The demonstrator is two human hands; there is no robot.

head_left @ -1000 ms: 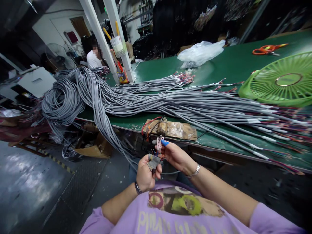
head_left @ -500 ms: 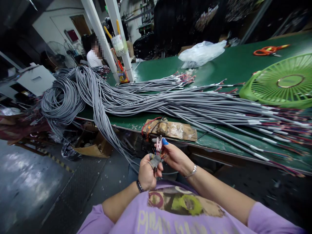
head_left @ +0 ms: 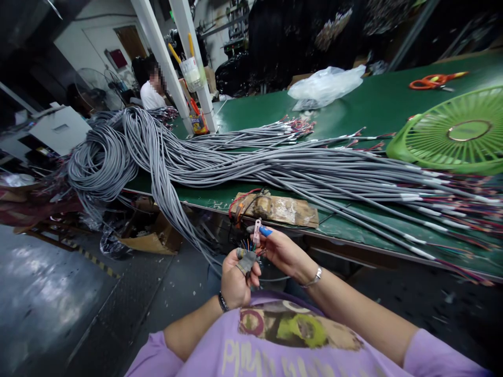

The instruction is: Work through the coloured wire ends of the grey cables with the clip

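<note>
My left hand (head_left: pixel 234 280) is closed around the end of a grey cable (head_left: pixel 247 260), with thin coloured wires (head_left: pixel 247 244) fanning out above its fingers. My right hand (head_left: pixel 282 251) pinches a small pink and white tool (head_left: pixel 257 232) right above those wires; its index finger has a blue tip. Both hands hover below the front edge of the green table (head_left: pixel 353 104). A long thick bundle of grey cables (head_left: pixel 243 162) lies across the table, its stripped coloured ends at the right.
A brown block with red wires (head_left: pixel 279 208) sits at the table edge above my hands. A green fan grille (head_left: pixel 456 131), orange scissors (head_left: pixel 432 80) and a clear plastic bag (head_left: pixel 324 84) lie further back. Another person (head_left: pixel 151 89) sits far left behind white posts.
My hands stayed almost in place; the right hand shifted the small tool slightly over the wire ends.
</note>
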